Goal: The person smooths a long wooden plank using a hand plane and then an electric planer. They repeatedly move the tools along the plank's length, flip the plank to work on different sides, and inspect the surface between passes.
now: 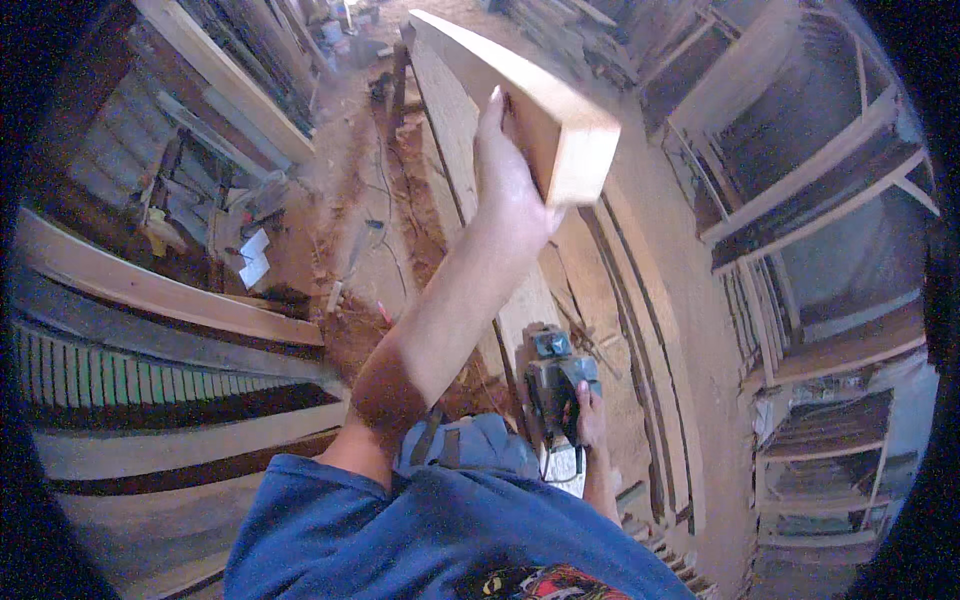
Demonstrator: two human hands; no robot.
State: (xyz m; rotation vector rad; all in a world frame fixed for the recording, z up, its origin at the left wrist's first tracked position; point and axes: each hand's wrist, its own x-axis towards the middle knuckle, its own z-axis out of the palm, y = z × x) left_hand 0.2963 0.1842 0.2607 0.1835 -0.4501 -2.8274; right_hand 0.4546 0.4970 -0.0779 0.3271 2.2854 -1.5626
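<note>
A long, pale-brown wooden tabletop (572,262) stretches away past the person in front of me. Thin brown wood scraps (600,347) lie on it, near a black-and-grey handheld power tool (550,388); whether that touches the surface, I can't tell. Alongside, the dusty reddish-brown floor (345,200) carries a thin dark cable (386,185).

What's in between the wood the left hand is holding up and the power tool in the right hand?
In the head view, a stretch of the long pale board shows between the held wood and the power tool.
</note>
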